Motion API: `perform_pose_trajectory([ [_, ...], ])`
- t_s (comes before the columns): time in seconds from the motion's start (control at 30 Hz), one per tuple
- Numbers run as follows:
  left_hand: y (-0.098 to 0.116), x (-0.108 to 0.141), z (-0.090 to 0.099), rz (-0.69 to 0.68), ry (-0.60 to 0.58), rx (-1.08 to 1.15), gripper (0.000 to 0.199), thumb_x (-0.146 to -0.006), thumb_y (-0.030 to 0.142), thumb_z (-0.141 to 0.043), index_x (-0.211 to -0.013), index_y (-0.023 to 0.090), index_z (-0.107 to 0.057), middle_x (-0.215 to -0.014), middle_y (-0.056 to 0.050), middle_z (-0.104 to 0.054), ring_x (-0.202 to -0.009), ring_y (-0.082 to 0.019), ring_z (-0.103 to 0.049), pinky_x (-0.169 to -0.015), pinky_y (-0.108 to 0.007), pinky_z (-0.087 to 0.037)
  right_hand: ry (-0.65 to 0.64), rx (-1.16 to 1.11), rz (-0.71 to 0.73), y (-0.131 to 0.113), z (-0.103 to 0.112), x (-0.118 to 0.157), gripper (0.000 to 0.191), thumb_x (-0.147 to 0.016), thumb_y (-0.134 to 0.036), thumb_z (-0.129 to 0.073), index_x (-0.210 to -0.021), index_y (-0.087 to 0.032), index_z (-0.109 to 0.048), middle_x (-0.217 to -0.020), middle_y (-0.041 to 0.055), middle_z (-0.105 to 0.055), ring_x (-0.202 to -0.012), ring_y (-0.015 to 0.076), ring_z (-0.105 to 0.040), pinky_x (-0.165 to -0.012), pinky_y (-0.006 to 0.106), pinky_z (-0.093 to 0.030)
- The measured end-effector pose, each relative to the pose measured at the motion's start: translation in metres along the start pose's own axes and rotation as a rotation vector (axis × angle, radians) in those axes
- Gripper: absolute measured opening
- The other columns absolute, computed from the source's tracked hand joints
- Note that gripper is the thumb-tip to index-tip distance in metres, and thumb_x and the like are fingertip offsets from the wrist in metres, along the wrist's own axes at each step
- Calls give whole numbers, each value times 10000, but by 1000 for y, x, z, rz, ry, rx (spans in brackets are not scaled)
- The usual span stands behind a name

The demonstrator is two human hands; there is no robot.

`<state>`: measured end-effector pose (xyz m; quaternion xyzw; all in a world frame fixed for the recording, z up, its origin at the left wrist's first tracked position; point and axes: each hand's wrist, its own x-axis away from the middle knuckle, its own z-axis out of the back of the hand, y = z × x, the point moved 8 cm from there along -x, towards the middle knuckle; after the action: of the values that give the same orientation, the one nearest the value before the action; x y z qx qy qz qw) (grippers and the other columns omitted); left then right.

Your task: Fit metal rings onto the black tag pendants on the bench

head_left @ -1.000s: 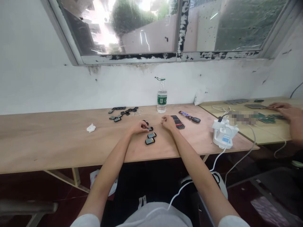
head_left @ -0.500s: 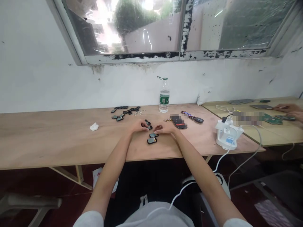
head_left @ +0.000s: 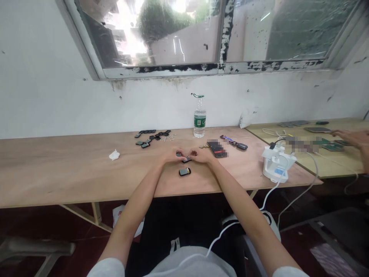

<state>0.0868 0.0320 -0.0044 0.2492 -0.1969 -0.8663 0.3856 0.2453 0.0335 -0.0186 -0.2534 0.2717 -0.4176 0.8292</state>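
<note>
Close together over the table, my left hand (head_left: 173,155) and my right hand (head_left: 199,156) have their fingertips on a small black-rimmed part with a grey face (head_left: 187,159). Both hands are closed in a pinch at its two sides, and the fingers cover much of it. A similar black-rimmed part (head_left: 185,171) lies flat on the table just nearer to me, touched by neither hand. Behind my left fingers a bit of another dark part shows, mostly hidden.
Farther back lie several black parts (head_left: 155,136) and small pale bits (head_left: 167,138). A water bottle (head_left: 199,122), a phone (head_left: 216,148), a snack bar (head_left: 228,139), a key fob (head_left: 241,146), crumpled tissue (head_left: 114,155) and a power strip (head_left: 278,165) surround me. At right, a co-worker's hand (head_left: 353,137).
My left hand has shifted right and my right hand slightly closer, so both now meet at the upper of the two near parts. The co-worker's hand has moved too.
</note>
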Motion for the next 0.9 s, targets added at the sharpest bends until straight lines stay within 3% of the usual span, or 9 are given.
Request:
perform_pose_trajectory([
  [0.2, 8, -2, -12, -37, -70, 13, 248, -778, 441, -947, -804, 217, -844, -885, -55, -785, -917, -227, -693, -866, -320, -522, -32, 7, 20, -3, 0, 1, 65, -907, -152, -794, -906, -216, -782, -916, 22, -814, -833, 189, -717, -753, 261, -526],
  [0.47, 8, -3, -11, -10, -37, -56, 85, -741, 280, -892, -749, 211, -843, -828, -41, -786, -798, -199, -672, -777, -303, -508, -24, 59, -40, 4, 1, 1, 143, -894, -262, -853, -819, -224, -737, -868, 35, -792, -789, 207, -705, -719, 277, -495],
  [0.9, 2, -6, -14, 4, -17, -87, 83, -712, 289, -863, -744, 215, -842, -812, -31, -793, -721, -178, -641, -693, -290, -466, -1, 24, -32, 5, 1, 1, 167, -916, -303, -815, -813, -215, -718, -847, 44, -787, -778, 197, -698, -684, 259, -498],
])
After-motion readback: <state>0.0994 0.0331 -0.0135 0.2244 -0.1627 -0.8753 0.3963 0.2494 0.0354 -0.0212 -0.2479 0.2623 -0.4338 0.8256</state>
